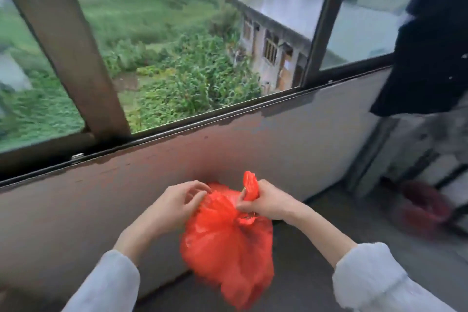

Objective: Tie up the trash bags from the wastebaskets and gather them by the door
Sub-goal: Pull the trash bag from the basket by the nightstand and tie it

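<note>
One red trash bag [228,243], right hand [266,201] gripping its handle, left hand [177,204] pinching its top

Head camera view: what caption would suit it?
Two hands tie a red trash bag beneath a window.

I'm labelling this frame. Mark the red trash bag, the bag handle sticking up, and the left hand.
red trash bag [228,256]: head view, on its bulging body.
bag handle [250,185]: head view, on the strip above the right fist.
left hand [174,204]: head view, on its back.

Upper-floor home balcony: sliding window [177,58], hanging dark garment [428,45].
</note>
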`<state>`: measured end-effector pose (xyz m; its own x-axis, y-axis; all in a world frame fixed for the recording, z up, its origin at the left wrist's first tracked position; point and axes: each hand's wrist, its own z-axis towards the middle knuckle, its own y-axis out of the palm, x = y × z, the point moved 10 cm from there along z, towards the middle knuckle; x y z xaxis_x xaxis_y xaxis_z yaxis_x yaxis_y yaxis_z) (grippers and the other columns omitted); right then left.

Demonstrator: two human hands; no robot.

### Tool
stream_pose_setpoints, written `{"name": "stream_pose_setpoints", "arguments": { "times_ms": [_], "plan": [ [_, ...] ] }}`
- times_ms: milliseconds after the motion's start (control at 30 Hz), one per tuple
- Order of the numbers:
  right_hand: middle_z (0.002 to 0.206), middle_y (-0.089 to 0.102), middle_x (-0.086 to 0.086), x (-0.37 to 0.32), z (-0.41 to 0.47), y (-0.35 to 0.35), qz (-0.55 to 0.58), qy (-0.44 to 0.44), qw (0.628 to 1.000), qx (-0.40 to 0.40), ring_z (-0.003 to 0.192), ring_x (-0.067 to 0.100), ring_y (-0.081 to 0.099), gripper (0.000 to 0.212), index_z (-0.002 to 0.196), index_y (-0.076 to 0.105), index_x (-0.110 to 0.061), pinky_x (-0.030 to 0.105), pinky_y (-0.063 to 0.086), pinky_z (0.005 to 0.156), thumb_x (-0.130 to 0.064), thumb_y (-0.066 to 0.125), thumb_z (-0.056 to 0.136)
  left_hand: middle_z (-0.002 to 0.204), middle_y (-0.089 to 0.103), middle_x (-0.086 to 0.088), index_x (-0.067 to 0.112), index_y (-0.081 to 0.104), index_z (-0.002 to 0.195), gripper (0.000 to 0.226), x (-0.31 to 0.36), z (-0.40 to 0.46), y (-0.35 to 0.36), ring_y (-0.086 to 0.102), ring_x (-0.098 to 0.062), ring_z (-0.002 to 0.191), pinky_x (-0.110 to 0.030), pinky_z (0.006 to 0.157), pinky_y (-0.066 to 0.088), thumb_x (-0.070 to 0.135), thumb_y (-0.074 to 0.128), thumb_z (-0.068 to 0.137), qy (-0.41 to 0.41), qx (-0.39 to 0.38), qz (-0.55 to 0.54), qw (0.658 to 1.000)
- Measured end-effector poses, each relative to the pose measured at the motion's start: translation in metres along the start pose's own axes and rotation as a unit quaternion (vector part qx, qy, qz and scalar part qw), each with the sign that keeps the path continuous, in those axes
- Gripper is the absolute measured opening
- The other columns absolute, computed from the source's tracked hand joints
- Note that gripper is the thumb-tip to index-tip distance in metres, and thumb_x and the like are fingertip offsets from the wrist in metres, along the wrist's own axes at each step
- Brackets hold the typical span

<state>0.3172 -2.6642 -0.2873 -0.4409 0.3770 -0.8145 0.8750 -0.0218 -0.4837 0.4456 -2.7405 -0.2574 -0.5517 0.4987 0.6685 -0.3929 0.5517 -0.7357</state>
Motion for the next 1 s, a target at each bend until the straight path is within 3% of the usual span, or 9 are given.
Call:
{"name": "stream_pose_setpoints", "arguments": {
  "times_ms": [100,167,267,333,533,867,1000],
  "plan": [
    [0.069,0.062,0.003,0.056,-0.024,-0.095,0.023,0.036,0.996,0.080,0.066,0.012,0.057,0.015,0.071,0.064,-0.002,0.037,0.051,0.074,-0.017,0.063,0.070,0.086,0.064,0.010,0.023,0.063,0.104,0.019,0.080,0.066,0.053,0.057,0.015,0.067,-0.001,0.063,0.039,0.024,0.049,0.091,0.073,-0.029,0.015,0.997],
    [0.068,0.060,0.005,0.101,-0.048,-0.165,0.057,0.062,0.984,0.154,0.064,0.013,0.055,0.014,0.065,0.063,-0.002,0.035,0.048,0.070,-0.016,0.062,0.067,0.089,0.064,0.009,0.024,0.062,0.105,0.019,0.144,0.110,0.102,0.055,0.018,0.069,0.001,0.062,0.038,0.025,0.049,0.091,0.123,-0.068,0.016,0.990],
    [0.065,0.060,0.006,0.151,-0.086,-0.238,0.073,0.101,0.963,0.239,0.060,0.013,0.055,0.019,0.054,0.061,-0.016,0.030,0.046,0.068,-0.008,0.060,0.071,0.099,0.065,0.005,0.023,0.061,0.108,0.021,0.219,0.148,0.161,0.059,0.005,0.071,0.003,0.062,0.038,0.026,0.048,0.092,0.189,-0.119,0.028,0.974],
    [0.058,0.058,0.003,0.185,-0.114,-0.284,0.100,0.123,0.944,0.291,0.054,0.010,0.053,0.020,0.056,0.062,-0.013,0.027,0.045,0.064,-0.004,0.058,0.073,0.101,0.064,0.005,0.023,0.061,0.109,0.022,0.266,0.173,0.198,0.058,-0.001,0.074,0.000,0.063,0.039,0.026,0.048,0.092,0.223,-0.145,0.030,0.963],
    [0.053,0.055,0.005,0.291,-0.206,-0.420,0.152,0.202,0.862,0.440,0.046,0.011,0.050,0.027,0.053,0.057,-0.013,0.016,0.042,0.047,-0.003,0.056,0.078,0.107,0.066,-0.001,0.018,0.060,0.112,0.024,0.413,0.240,0.308,0.062,-0.020,0.089,-0.022,0.082,0.044,0.022,0.049,0.091,0.333,-0.221,0.043,0.916],
    [0.058,0.052,0.004,0.455,-0.325,-0.582,0.222,0.299,0.722,0.584,0.052,0.012,0.047,0.026,0.059,0.053,-0.014,0.016,0.039,0.046,-0.003,0.055,0.083,0.108,0.066,0.000,0.014,0.061,0.112,0.024,0.633,0.339,0.508,0.058,-0.012,0.082,-0.013,0.076,0.039,0.017,0.048,0.092,0.495,-0.334,0.075,0.798],
    [0.057,0.050,0.002,0.500,-0.383,-0.607,0.256,0.324,0.659,0.629,0.051,0.009,0.046,0.028,0.061,0.052,-0.014,0.010,0.037,0.039,-0.002,0.056,0.085,0.110,0.067,-0.001,0.018,0.063,0.110,0.024,0.710,0.323,0.582,0.063,-0.015,0.089,-0.033,0.090,0.049,0.020,0.048,0.091,0.536,-0.400,0.077,0.739]
  ]
}}
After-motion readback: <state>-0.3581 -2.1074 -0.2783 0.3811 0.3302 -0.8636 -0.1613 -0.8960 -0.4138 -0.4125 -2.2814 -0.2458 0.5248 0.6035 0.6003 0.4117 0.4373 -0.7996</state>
